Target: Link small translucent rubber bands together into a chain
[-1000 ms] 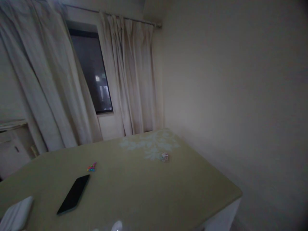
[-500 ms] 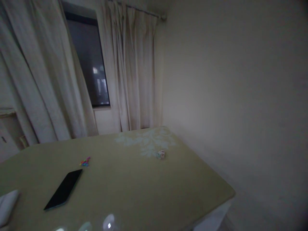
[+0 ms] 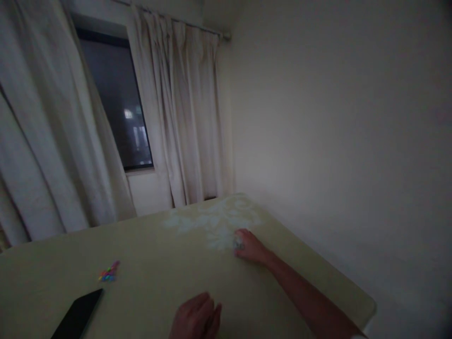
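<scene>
My right hand (image 3: 250, 246) reaches out over the yellow-green table (image 3: 165, 268) and lies on a small pale cube-like object (image 3: 238, 243) near the far right corner; its fingers curl around the object, most of which is hidden. My left hand (image 3: 196, 319) rests palm down on the table at the bottom middle, fingers together, holding nothing. A black phone (image 3: 76, 317) lies flat at the lower left. A small bunch of coloured bits (image 3: 109, 272) sits just beyond the phone.
White curtains (image 3: 183, 117) hang behind the table on both sides of a dark window (image 3: 116, 103). A bare wall (image 3: 335, 141) runs along the table's right side. A pale leaf pattern (image 3: 208, 221) marks the table's far end.
Both hands have come into view: the right one has reached to the small object, the left one has settled on the table. The view has dropped and shifted, so the phone sits lower left.
</scene>
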`<state>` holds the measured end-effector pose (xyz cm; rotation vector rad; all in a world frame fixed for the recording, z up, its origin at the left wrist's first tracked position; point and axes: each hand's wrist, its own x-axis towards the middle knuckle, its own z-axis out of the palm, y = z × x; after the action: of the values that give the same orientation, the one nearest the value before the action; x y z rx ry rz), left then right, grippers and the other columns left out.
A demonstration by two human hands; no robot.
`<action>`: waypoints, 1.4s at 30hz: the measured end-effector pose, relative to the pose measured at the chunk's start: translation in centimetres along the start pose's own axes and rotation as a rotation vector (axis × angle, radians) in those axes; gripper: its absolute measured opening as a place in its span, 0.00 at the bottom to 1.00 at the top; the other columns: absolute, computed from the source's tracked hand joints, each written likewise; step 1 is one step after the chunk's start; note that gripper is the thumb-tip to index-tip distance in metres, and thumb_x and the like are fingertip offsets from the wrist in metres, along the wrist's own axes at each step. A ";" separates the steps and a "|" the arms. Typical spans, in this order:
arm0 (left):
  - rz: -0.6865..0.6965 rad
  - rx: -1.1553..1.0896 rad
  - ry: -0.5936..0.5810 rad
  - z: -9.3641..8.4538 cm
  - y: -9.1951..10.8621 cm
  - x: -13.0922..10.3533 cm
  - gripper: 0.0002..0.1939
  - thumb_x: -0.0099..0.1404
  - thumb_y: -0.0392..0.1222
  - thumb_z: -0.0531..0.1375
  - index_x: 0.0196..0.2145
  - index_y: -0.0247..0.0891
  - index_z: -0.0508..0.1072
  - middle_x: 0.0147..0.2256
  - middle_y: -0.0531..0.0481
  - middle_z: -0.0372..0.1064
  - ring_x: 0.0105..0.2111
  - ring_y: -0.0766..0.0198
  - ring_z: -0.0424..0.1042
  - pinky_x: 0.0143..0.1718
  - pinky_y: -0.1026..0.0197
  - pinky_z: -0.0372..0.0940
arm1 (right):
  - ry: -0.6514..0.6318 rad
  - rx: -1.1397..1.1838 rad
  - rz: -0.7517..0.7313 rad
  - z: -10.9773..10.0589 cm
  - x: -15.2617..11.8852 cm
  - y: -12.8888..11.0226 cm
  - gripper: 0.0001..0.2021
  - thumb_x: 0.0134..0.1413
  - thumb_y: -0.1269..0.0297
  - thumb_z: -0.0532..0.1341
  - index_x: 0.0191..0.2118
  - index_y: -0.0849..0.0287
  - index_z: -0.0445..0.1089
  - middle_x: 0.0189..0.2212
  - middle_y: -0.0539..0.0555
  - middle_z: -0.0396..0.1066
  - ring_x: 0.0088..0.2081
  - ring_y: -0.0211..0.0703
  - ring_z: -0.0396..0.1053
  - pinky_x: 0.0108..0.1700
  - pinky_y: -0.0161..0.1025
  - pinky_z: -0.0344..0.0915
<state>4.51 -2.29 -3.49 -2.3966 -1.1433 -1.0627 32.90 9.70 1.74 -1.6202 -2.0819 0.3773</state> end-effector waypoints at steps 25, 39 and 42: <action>-0.474 -0.540 -0.422 -0.9 -5.2 -0.5 0.34 0.56 0.46 0.71 0.60 0.42 0.73 0.55 0.39 0.72 0.56 0.46 0.71 0.60 0.47 0.66 | -0.349 0.435 -0.501 6.6 -3.6 -5.5 0.45 0.40 0.45 0.78 0.64 0.56 0.69 0.56 0.61 0.72 0.56 0.55 0.70 0.61 0.48 0.64; -0.443 -0.538 -0.437 -1.9 -4.3 0.3 0.31 0.52 0.40 0.70 0.55 0.41 0.72 0.50 0.42 0.73 0.51 0.48 0.72 0.55 0.50 0.68 | -0.342 0.412 -0.513 6.4 -4.1 -5.8 0.44 0.40 0.46 0.78 0.64 0.54 0.68 0.57 0.60 0.71 0.58 0.56 0.68 0.63 0.50 0.61; -0.443 -0.543 -0.427 -1.7 -4.4 0.1 0.31 0.53 0.41 0.70 0.55 0.41 0.72 0.51 0.42 0.73 0.51 0.49 0.73 0.54 0.51 0.68 | -0.348 0.421 -0.524 6.5 -4.0 -5.6 0.44 0.40 0.46 0.78 0.63 0.55 0.69 0.56 0.61 0.71 0.58 0.56 0.68 0.62 0.50 0.62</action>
<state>0.39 -0.27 -2.50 -2.9762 -1.7859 -1.1302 25.58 4.80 -1.85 -0.7712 -2.3679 0.8839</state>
